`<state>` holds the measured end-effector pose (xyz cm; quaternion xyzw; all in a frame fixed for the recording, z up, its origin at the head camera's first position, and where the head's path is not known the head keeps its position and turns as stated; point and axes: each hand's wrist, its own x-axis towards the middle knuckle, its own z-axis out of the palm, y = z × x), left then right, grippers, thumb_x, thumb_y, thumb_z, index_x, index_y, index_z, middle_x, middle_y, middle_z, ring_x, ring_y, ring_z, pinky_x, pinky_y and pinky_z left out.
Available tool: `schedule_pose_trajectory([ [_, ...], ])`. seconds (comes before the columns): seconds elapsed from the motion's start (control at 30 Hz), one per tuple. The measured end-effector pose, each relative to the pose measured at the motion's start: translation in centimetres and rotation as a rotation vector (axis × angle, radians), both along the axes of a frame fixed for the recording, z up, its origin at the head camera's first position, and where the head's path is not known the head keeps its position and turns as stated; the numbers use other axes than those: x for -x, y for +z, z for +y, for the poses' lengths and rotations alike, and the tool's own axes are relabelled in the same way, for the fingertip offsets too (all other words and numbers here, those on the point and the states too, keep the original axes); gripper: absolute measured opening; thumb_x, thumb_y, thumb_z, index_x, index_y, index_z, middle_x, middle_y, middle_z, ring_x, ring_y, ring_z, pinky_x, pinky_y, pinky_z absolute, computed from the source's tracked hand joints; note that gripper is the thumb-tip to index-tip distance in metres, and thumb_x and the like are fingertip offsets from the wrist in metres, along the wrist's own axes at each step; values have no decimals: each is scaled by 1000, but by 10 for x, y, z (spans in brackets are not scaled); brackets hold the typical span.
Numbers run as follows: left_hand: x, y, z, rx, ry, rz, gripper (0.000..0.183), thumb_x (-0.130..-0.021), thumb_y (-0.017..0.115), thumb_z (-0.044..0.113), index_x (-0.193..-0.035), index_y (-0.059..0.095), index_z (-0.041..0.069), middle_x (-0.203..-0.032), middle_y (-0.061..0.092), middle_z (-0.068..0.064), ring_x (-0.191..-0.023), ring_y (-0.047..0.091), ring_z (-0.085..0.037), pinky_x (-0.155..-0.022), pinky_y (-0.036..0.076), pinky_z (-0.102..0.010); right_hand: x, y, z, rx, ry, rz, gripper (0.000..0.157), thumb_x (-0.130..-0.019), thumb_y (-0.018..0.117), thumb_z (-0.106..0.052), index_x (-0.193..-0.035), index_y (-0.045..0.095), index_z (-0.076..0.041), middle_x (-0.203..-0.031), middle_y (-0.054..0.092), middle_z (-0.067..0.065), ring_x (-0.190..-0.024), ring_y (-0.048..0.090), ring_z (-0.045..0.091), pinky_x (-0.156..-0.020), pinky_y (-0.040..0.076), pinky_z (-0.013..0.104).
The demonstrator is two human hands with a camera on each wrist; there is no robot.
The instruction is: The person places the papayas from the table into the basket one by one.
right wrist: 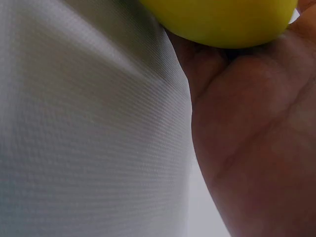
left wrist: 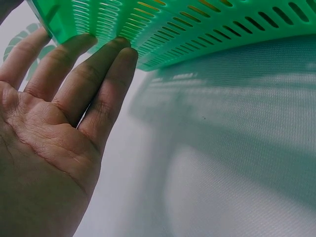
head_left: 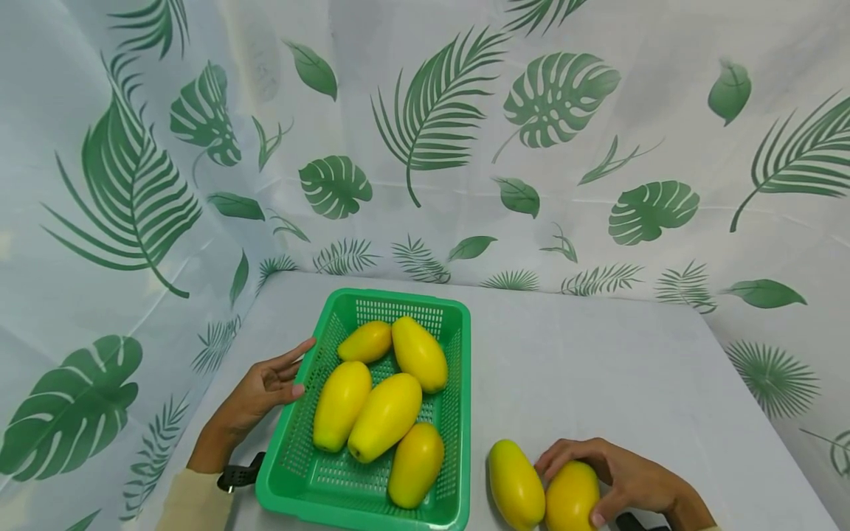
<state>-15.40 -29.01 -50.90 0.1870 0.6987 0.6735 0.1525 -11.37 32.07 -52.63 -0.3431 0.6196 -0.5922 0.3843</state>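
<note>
A green plastic basket (head_left: pixel 463 413) with slotted walls stands on the table and holds several yellow mangoes (head_left: pixel 385 418). At its left side my left hand (head_left: pixel 255 394) touches the wall with extended fingers, thumb near the rim; in the left wrist view the fingertips (left wrist: pixel 129 55) rest against the slotted wall. To the right of the basket, my right hand (head_left: pixel 614 472) grips a mango (head_left: pixel 571 498), its fingers over the far side and its thumb on the near right. Another mango (head_left: pixel 516 484) lies just left of it. In the right wrist view, the gripped mango (right wrist: pixel 227 22) sits against the palm.
A pale cloth covers the table (head_left: pixel 584 361). White sheeting with green leaf prints (head_left: pixel 432 110) hangs behind and along both sides. A black strap (head_left: pixel 242 474) is on the left wrist, close to the basket's lower left corner.
</note>
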Motion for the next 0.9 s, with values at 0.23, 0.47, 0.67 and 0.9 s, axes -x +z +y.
schedule_pose_trajectory([
  [0.23, 1, -1, -1, 5, 3, 2, 69, -100, 55, 5, -160, 25, 22, -167, 19, -7, -144, 37, -11, -108, 48, -40, 1, -5, -4, 52, 29, 10, 43, -89, 74, -14, -128, 62, 0, -129, 62, 22, -114, 61, 38, -96, 53, 44],
  [0.47, 2, -1, -1, -6, 1, 2, 69, -100, 55, 4, -160, 25, 21, -167, 19, -9, -144, 38, -12, -107, 48, -36, 6, -5, 0, 125, 16, 56, 42, -91, 73, -17, -128, 62, 0, -127, 61, 26, -112, 61, 39, -91, 55, 46],
  [0.67, 2, 1, 0, -20, -4, 0, 70, -100, 55, 3, -160, 26, 23, -167, 20, -8, -143, 40, -9, -107, 48, -35, 14, 11, 1, 142, -10, 110, 41, -91, 72, -12, -129, 62, -1, -127, 60, 27, -113, 59, 37, -91, 55, 42],
  [0.9, 2, 0, 0, -28, -7, 6, 70, -100, 55, 3, -160, 25, 22, -166, 22, -9, -142, 41, -9, -105, 49, -31, 26, 31, -5, 165, -18, 201, 42, -89, 74, -7, -129, 62, 0, -127, 60, 25, -114, 58, 36, -92, 56, 42],
])
